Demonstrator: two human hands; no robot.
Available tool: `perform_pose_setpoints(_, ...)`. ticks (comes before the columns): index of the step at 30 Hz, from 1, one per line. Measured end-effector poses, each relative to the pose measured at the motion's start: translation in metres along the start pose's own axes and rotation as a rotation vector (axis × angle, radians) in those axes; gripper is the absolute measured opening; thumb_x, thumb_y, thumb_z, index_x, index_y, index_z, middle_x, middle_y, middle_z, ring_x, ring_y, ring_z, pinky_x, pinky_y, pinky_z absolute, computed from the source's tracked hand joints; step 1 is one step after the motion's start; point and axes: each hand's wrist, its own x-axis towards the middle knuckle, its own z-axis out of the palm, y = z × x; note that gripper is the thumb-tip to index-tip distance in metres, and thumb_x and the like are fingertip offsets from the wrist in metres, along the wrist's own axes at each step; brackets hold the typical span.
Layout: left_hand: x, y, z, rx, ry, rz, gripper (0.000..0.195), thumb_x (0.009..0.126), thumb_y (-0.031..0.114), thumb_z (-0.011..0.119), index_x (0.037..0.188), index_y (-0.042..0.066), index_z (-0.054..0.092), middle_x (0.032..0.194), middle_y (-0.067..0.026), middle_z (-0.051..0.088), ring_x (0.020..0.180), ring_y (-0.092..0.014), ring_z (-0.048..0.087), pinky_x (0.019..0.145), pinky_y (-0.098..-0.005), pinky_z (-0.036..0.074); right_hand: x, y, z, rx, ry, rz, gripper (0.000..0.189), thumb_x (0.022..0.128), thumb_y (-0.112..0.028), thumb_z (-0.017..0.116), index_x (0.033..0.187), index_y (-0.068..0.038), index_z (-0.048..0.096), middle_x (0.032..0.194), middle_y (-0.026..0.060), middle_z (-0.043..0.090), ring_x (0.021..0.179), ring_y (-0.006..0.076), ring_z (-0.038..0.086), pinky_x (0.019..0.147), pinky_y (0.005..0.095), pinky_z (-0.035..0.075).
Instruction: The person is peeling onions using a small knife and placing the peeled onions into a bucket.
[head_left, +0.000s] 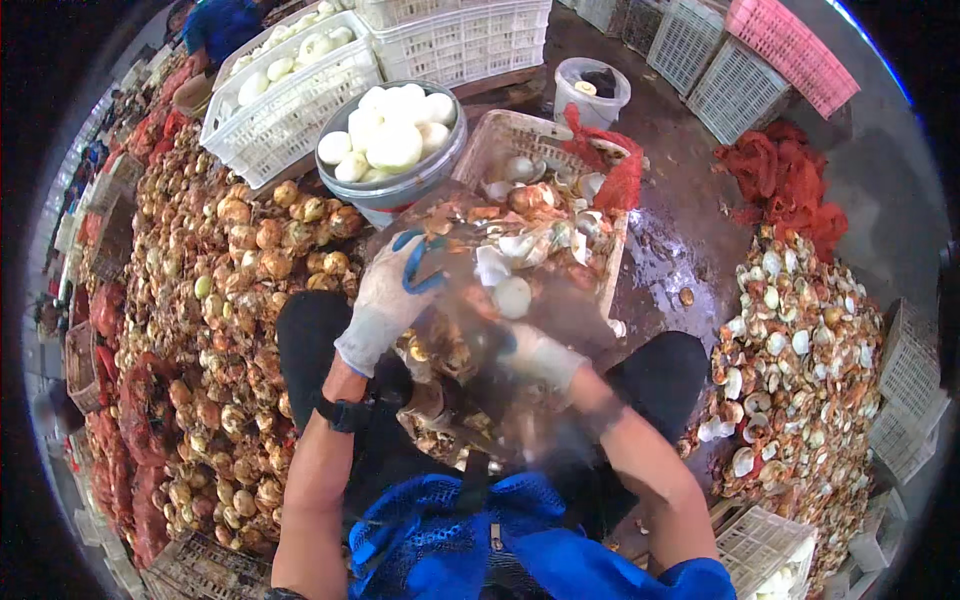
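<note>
My left hand (397, 289), in a white knit glove with blue-coated fingers, is above the near left side of a crate (615, 262) of onion skins, its thumb and fingers bent. Whether it holds anything is hidden by the glove and a blurred patch. My right hand (536, 352), in a similar glove, is blurred at the crate's near edge; its fingertips are unclear. A peeled onion (512, 298) lies just above it, beside pale onion skins (525, 244). Beyond my left hand stands a grey bucket (401, 196) heaped with peeled white onions (394, 144).
Unpeeled onions (232, 277) cover the floor at left. Onion peelings (795, 375) are heaped at right below red mesh netting (780, 184). White crates (292, 112) of peeled onions and a small white bucket (592, 105) stand ahead. Another person (217, 30) is at the upper left.
</note>
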Motion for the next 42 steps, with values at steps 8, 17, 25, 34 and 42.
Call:
perform_pose_setpoints(8,0.016,-0.008,-0.006,-0.356,-0.159,-0.139,0.044,0.078,0.018,0.072,0.118,0.003,0.058,0.099,-0.0085,0.06,0.083,-0.019,0.059,0.076,-0.0309,0.05,0.069,0.011,-0.082,-0.2,0.453,0.145,0.031,0.08,-0.011,0.059,0.112,-0.01,0.059,0.092,0.013,0.065,0.087,0.0295,0.063,0.077,0.0386,0.05)
perform_pose_setpoints(17,0.029,-0.013,0.003,-0.375,-0.237,-0.258,0.048,0.075,0.023,0.074,0.114,0.001,0.055,0.106,-0.017,0.059,0.093,-0.037,0.059,0.077,-0.0411,0.049,0.061,-0.052,-0.095,-0.035,0.193,0.255,0.05,0.085,-0.013,0.063,0.131,-0.004,0.048,0.099,0.0138,0.063,0.081,0.0226,0.062,0.077,0.0314,0.05)
perform_pose_setpoints(25,0.056,-0.03,0.011,-0.166,-0.364,-0.125,0.049,0.072,0.022,0.076,0.113,0.003,0.056,0.11,-0.0167,0.058,0.093,-0.037,0.059,0.077,-0.0409,0.049,0.067,-0.06,-0.086,0.017,-0.031,0.445,0.033,0.083,-0.023,0.059,0.111,-0.007,0.05,0.091,0.0178,0.061,0.079,0.04,0.06,0.065,0.0479,0.048)
perform_pose_setpoints(34,0.084,-0.038,0.015,-0.254,-0.485,-0.186,0.047,0.074,0.024,0.073,0.113,0.004,0.055,0.108,-0.017,0.056,0.092,-0.037,0.059,0.077,-0.0417,0.049,0.076,-0.069,-0.087,-0.074,-0.219,0.601,0.041,0.084,-0.03,0.059,0.114,-0.003,0.051,0.095,0.0172,0.061,0.078,0.0354,0.062,0.065,0.0447,0.05)
perform_pose_setpoints(42,0.062,-0.028,0.01,-0.339,-0.642,-0.31,0.054,0.075,0.028,0.073,0.119,0.005,0.053,0.115,-0.0208,0.055,0.1,-0.04,0.057,0.086,-0.0425,0.049,0.074,-0.082,-0.09,-0.215,-0.338,0.688,0.053,0.079,-0.034,0.065,0.117,0.0,0.05,0.1,0.0203,0.059,0.086,0.0365,0.061,0.071,0.0445,0.05)
